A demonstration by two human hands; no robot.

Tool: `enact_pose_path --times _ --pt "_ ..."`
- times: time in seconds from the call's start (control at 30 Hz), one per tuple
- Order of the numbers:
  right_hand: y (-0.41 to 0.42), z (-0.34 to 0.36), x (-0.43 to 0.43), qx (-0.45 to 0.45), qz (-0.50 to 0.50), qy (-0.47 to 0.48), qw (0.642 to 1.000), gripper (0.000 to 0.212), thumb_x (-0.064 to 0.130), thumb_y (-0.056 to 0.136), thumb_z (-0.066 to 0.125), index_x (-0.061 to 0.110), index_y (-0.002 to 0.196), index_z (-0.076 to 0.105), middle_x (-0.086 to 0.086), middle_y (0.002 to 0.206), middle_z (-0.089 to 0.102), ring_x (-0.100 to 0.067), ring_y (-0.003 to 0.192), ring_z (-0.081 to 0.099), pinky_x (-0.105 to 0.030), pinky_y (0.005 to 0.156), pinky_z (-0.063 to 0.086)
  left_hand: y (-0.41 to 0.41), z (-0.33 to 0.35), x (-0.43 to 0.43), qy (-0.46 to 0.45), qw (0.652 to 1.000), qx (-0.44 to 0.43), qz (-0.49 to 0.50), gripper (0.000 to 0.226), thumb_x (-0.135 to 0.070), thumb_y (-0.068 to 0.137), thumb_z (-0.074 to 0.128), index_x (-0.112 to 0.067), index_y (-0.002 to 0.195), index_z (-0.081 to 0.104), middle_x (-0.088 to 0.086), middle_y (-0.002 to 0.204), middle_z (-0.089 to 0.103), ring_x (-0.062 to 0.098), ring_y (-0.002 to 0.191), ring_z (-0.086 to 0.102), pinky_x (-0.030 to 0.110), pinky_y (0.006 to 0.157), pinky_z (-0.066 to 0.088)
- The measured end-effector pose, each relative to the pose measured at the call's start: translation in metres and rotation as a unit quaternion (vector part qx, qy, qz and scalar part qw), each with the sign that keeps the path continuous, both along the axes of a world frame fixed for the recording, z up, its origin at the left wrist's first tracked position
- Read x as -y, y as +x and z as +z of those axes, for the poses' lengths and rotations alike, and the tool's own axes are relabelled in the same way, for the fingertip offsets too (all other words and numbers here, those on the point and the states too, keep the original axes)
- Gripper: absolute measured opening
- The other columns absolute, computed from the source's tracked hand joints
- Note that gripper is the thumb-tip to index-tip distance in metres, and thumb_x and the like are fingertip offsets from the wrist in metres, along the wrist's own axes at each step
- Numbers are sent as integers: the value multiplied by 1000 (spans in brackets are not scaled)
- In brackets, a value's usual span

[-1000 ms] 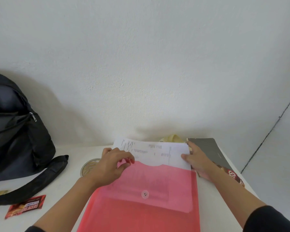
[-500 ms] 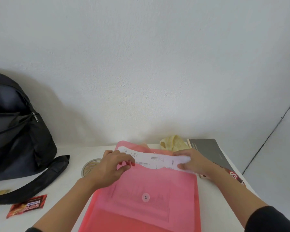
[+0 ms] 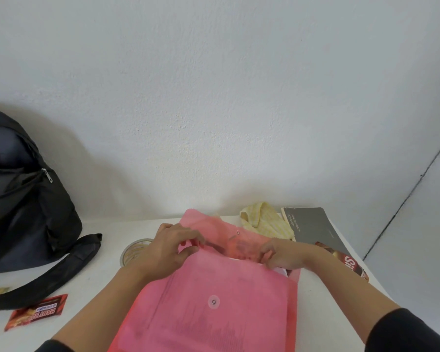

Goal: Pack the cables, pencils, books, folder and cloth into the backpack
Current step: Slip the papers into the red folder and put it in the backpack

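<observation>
Folder (image 3: 214,301) of pink plastic lies flat on the near table, flap open.
Both my hands pinch its mouth, left hand (image 3: 168,250) and right hand (image 3: 280,255) apart; it looks light, floppy and slick, so gripping both side edges seems best.

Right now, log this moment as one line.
stage: paper tucked in pink folder | left hand: grip on folder mouth | right hand: at opening | backpack: left, folder unpacked
</observation>
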State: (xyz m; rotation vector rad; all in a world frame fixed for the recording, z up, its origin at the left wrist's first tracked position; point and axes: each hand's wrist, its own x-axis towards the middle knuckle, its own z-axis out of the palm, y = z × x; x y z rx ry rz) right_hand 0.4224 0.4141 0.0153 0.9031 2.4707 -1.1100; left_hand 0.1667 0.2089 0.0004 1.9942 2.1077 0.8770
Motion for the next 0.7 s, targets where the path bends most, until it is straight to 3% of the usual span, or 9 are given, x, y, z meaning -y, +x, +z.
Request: enact_pose_path --times 0.07,0.2,0.27,0.4,0.5,0.57,0.63,0.7 --pt "3 -3 -3 -25 -29 -6 999 27 -1 82 55 8 100 73 -6 85 70 -15 72 58 -28 62 48 1 1 1 2 1000 0 2 23 -23 96 69 -45 101 64 -22 95 69 5 89 54 16 99 23" --pt "0 -5 1 -78 -72 69 992 41 -9 79 43 18 89 73 11 73 66 -1 68 59 -14 59 43 1 2 1 -2 1000 1 9 20 -22 96 69 -42 98 67 -24 96 69 6 90 56 17 100 24" --pt "-1 -6 0 -97 -99 72 988 42 -10 79 44 20 87 73 11 70 65 -3 68 58 -16 60 42 -2 0 1 0 1000 4 17 21 -22 95 70 -42 98 65 -25 96 68 6 89 57 19 99 26" --pt "6 -4 3 -30 -39 -78 996 27 -3 84 60 17 71 74 -3 65 51 -14 60 48 -28 61 49 -4 -4 2 -7 1000 6 12 23 -22 93 71 -44 98 63 -24 96 69 5 88 57 22 98 28" --pt "8 -1 4 -13 -19 -127 992 44 19 97 64 23 54 61 2 62 43 -14 60 43 -30 64 52 -1 -5 2 -12 1000 9 10 22 -23 93 70 -44 95 65 -24 95 68 5 88 57 26 98 30" --pt "5 -3 4 -45 -28 -97 994 38 17 95 64 22 58 62 5 58 44 -11 57 41 -27 59 47 -2 -4 1 -9 1000 11 13 23 -21 93 70 -43 95 65 -25 96 68 6 89 56 29 98 32" --pt "4 -3 4 -43 -33 -59 997 20 9 89 64 20 83 79 8 62 57 -12 61 47 -26 55 47 -3 -4 0 -8 1000 15 12 25 -21 93 71 -45 94 64 -26 97 67 6 90 56 32 97 34" --pt "4 -3 4 -7 -29 -57 998 34 -2 83 59 20 96 81 5 62 56 -17 63 47 -29 57 50 -3 -2 -1 -13 1000 17 9 29 -21 93 72 -48 90 62 -27 97 67 6 89 57 34 97 36"
